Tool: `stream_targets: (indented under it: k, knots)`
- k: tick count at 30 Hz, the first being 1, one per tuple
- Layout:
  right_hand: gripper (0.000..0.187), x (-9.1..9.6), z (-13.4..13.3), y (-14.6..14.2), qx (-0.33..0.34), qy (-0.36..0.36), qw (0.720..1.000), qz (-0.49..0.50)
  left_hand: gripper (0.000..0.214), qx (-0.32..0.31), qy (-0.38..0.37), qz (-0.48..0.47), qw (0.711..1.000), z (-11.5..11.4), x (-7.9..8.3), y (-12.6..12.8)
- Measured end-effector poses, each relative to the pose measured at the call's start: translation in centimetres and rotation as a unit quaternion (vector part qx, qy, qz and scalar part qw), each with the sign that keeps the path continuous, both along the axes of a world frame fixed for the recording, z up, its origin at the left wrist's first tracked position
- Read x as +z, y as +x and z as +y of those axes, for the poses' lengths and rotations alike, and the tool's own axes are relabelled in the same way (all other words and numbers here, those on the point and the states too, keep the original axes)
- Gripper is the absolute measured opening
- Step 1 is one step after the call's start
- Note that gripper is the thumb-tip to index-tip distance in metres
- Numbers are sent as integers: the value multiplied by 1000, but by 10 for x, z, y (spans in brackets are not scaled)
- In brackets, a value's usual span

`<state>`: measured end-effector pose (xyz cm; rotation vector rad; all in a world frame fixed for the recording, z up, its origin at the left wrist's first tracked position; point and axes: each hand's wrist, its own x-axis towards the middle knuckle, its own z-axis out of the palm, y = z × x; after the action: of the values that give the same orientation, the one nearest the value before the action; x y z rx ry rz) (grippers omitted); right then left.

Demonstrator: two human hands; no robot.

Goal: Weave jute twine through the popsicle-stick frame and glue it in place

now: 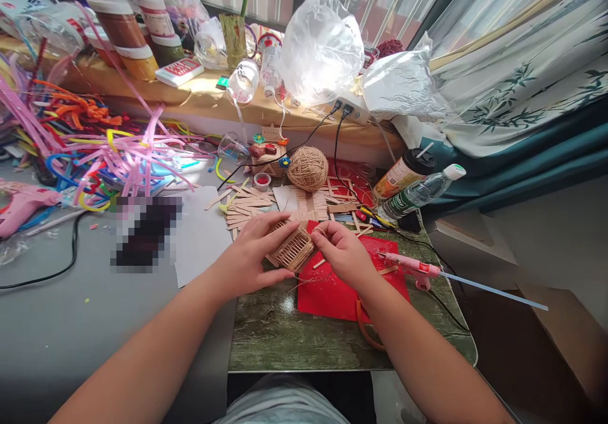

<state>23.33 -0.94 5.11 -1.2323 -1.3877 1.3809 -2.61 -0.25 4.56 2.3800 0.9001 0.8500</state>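
Note:
My left hand (254, 250) grips a small slatted wooden frame (293, 249) with twine along its edge, fingers over the top and thumb below. At the frame's right corner, my right hand (342, 250) pinches what looks like the twine, mostly hidden by the fingertips. A loose strand hangs under the frame. Beneath both hands lies a red sheet (327, 300) with bits of stick on it. A ball of twine (308, 169) sits behind the hands, beside a spread of craft sticks (247, 205).
A pink glue gun (413, 264) with a long glue stick lies to the right. Behind it stand a plastic bottle (422, 193) and a lidded cup (403, 174). Pipe cleaners (137, 152) and a second glue gun (23, 205) cover the left. An orange-handled tool (365, 329) lies near the right forearm.

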Motion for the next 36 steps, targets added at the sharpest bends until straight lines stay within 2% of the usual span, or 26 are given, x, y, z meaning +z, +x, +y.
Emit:
stream_targets:
  k: [6,12,15,17,20,21,24,26,30,33,36]
  knots:
    - [39,-1,0,5,-14,-3,1000,4,93,10,-22,0,1000,1,0,-2]
    - [38,-1,-3,14,-68,-86,987,121,92,49,-35,-9,998,3,-2,-2]
    - [37,-5,-6,21,-109,-69,982,139,93,94,-19,-26,995,7,-7,-2]
    - [36,-9,-11,27,-124,-53,986,101,93,113,-1,-54,992,10,-12,-3]
    - [22,-11,-23,32,-114,21,991,-68,94,122,-7,-96,988,14,-21,-4]
    - [20,-10,-28,31,-108,73,982,-138,94,124,-18,-103,987,14,-23,-4]
    - [40,-2,-40,17,-79,235,929,-274,93,134,-39,-107,984,14,-26,-2]
    - [39,2,-44,2,-43,290,912,-285,92,143,-26,-102,984,12,-27,-1]
    - [29,1,-39,-23,3,323,899,-294,95,157,10,-95,983,10,-30,0]
    - [19,-5,-30,-27,12,330,894,-303,101,148,24,-98,984,10,-32,-1]
    - [10,-5,-28,-22,18,333,906,-263,110,140,24,-94,985,11,-29,-3]
